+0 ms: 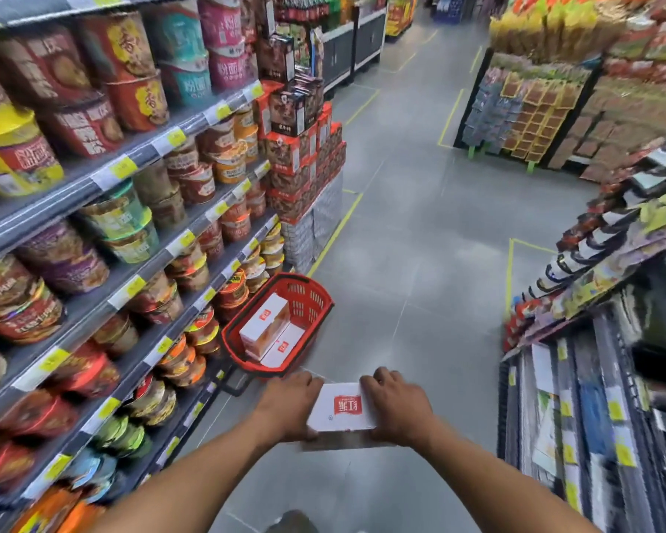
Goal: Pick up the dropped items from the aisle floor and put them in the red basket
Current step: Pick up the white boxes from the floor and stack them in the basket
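A grey tiled aisle floor (420, 240) runs from near to far, marked with yellow tape lines. On the left stands a tall shelf rack (104, 232) packed with instant noodle cups and bowls, yellow price tags along each shelf edge; the printing on the cups is too blurred to read. On the right, another rack (608, 340) holds packets and pouches. Beyond the left rack rises a stack of red and brown cartons (304, 159).

The red basket (281, 321) sits on the floor close against the left rack, just beyond the hands. Inside it lie two white boxes (270, 332), each with a small red label, one propped on the other, their long axes running near to far.

Nearest, a third white box (343, 411) is held above the floor, its long axis left to right, its top face up; the red label shows white characters that read upside down. The left hand (289, 405) clasps its left end and the right hand (397, 405) its right end, fingers curled over the far edge
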A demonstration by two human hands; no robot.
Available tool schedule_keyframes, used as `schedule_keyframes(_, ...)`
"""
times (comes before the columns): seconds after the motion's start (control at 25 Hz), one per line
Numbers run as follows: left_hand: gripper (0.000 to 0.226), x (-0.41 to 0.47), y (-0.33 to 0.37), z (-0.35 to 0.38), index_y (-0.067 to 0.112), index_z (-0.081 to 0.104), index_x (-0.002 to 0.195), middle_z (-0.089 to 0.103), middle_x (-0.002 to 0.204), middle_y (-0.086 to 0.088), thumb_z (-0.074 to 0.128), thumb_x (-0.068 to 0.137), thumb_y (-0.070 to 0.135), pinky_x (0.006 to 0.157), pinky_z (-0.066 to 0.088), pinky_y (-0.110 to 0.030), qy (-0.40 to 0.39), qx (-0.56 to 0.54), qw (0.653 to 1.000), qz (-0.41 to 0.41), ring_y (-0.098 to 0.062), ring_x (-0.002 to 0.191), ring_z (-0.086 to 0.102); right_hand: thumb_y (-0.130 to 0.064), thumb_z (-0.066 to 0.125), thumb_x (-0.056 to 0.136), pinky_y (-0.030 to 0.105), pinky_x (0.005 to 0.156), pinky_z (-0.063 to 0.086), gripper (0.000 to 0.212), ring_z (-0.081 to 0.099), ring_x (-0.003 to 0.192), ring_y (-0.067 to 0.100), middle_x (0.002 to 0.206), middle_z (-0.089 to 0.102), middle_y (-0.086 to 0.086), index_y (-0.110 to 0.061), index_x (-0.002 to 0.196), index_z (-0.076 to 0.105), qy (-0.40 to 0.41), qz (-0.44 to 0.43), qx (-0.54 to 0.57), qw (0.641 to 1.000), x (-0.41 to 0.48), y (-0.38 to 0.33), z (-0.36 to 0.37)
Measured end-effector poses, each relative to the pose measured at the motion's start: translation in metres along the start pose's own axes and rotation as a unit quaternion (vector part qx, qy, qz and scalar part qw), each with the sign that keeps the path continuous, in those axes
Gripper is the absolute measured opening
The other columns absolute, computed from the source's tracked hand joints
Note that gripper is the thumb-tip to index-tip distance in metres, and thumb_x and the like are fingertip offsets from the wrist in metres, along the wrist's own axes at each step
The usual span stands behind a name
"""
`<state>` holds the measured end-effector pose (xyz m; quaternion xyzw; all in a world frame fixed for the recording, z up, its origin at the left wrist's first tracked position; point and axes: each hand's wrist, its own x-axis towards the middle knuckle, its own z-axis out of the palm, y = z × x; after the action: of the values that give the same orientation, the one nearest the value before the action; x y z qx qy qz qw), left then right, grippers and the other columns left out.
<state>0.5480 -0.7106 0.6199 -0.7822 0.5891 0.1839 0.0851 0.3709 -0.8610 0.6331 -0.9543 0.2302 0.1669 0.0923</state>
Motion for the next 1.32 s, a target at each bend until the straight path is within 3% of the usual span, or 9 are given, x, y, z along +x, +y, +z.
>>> schedule_keyframes(0.24,0.089,0.093,-0.087,-0.022,0.021,0.042,0.136,0.055,0.130,-0.008,0.070,0.070,0.074,0.093,0.047,-0.047,0.004,-0.022,0.998,-0.067,-0.029,0.116,0.056,-0.054,0.074,0.080,0.041,0.090,0.052,0.082,0.050,0.124,0.024,0.138,0.047,0.002,-0.027,0.145,0.034,-0.026,-0.067,-0.025,0.997,0.152,0.015,-0.044)
schedule_keyframes(0.44,0.093,0.150,-0.155,-0.045,0.018,0.040,0.139,0.054,0.133,-0.011,0.070,0.070,0.072,0.094,0.047,-0.049,0.017,-0.034,0.993,-0.113,-0.032,0.119,0.055,-0.045,0.077,0.081,0.041,0.093,0.053,0.086,0.044,0.132,0.024,0.145,0.041,0.001,-0.025,0.150,0.030,-0.039,-0.115,-0.038,0.992,0.263,0.016,-0.083)
schedule_keyframes(0.72,0.088,0.210,-0.208,-0.058,0.012,0.042,0.139,0.053,0.129,-0.013,0.072,0.075,0.064,0.084,0.050,-0.044,-0.002,-0.078,0.970,-0.230,-0.032,0.111,0.054,-0.047,0.072,0.084,0.045,0.102,0.051,0.098,0.035,0.143,0.030,0.157,0.030,0.007,-0.025,0.160,0.015,-0.082,-0.221,-0.087,0.968,0.403,0.021,-0.110)
schedule_keyframes(1.0,0.096,0.269,-0.212,-0.022,0.019,0.034,0.147,0.048,0.138,-0.007,0.069,0.075,0.072,0.095,0.047,-0.042,0.022,-0.216,0.885,-0.412,-0.029,0.126,0.047,-0.038,0.073,0.081,0.041,0.097,0.054,0.096,0.036,0.139,0.025,0.150,0.031,0.000,-0.030,0.158,0.017,-0.127,-0.341,-0.139,0.921,0.524,0.025,-0.094)
schedule_keyframes(1.32,0.093,0.320,-0.231,0.068,0.019,0.030,0.150,0.044,0.144,-0.007,0.077,0.078,0.055,0.096,0.049,-0.040,0.008,-0.237,0.851,-0.468,-0.026,0.131,0.044,-0.041,0.076,0.084,0.041,0.100,0.054,0.092,0.038,0.138,0.022,0.149,0.034,0.000,-0.026,0.156,0.020,-0.140,-0.371,-0.145,0.906,0.598,0.022,0.006)
